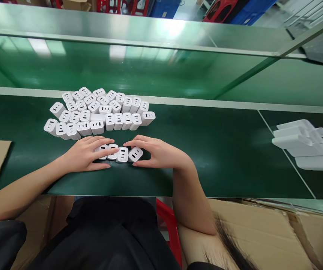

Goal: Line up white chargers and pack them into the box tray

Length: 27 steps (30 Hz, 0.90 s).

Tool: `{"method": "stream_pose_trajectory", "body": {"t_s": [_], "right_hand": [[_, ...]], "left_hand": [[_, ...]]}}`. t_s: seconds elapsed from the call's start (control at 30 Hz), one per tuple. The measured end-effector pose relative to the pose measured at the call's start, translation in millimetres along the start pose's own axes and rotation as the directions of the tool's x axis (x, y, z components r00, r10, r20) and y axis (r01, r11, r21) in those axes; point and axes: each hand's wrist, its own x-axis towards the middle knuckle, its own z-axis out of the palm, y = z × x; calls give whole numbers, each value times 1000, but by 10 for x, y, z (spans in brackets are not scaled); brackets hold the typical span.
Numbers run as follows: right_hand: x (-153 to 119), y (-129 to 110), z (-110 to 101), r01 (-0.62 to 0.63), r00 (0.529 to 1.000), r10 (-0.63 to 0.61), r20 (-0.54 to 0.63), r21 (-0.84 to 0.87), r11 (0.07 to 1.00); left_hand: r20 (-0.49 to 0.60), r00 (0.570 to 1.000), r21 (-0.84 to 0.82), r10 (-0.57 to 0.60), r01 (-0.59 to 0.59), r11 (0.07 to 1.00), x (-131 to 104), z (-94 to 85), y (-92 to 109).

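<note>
Green tabletop (pixel 220 150): left hand (pixel 85 154) and right hand (pixel 158 153) touching white blocks (pixel 122 155)

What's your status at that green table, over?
Left hand over white slotted plastic blocks. Right hand around angled end block. Similar blocks grouped beyond, not blocking.

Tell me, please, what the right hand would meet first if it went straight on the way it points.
The right hand would probably first meet the tilted white block between its thumb and fingers, then the next block toward the left hand; exact contact is unclear.
</note>
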Motion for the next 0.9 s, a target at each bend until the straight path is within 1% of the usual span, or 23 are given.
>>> {"method": "stream_pose_trajectory", "body": {"t_s": [0.13,0.17,0.23,0.33,0.4,0.5,0.6,0.7,0.9], "right_hand": [[0,-8,-1,-150,986,146,-83,-52,987],[-2,-13,0,-175,982,171,-85,-43,984],[-16,-23,-8,-177,983,178,-35,32,984],[-52,-36,-37,-124,990,109,88,194,973],[-63,-42,-47,-91,991,65,113,235,968],[-36,-54,-20,-87,995,76,58,203,975],[15,-72,38,-84,996,84,5,126,988],[48,-86,86,-15,1000,16,-6,44,999],[38,-67,109,110,994,-111,-22,-36,993]], "left_hand": [[31,999,-6,-17,17,1000,-14,11,-2],[35,999,1,-17,17,1000,-16,13,-3],[33,999,13,-15,14,1000,-17,13,-2],[14,1000,10,-2,2,1000,-8,6,2],[6,1000,8,3,-4,1000,1,1,7],[-6,1000,17,10,-10,1000,12,-2,12],[-22,1000,26,19,-18,999,16,-1,15],[-23,1000,28,12,-11,1000,18,3,14],[-11,1000,14,2,-2,1000,25,17,5]]}}
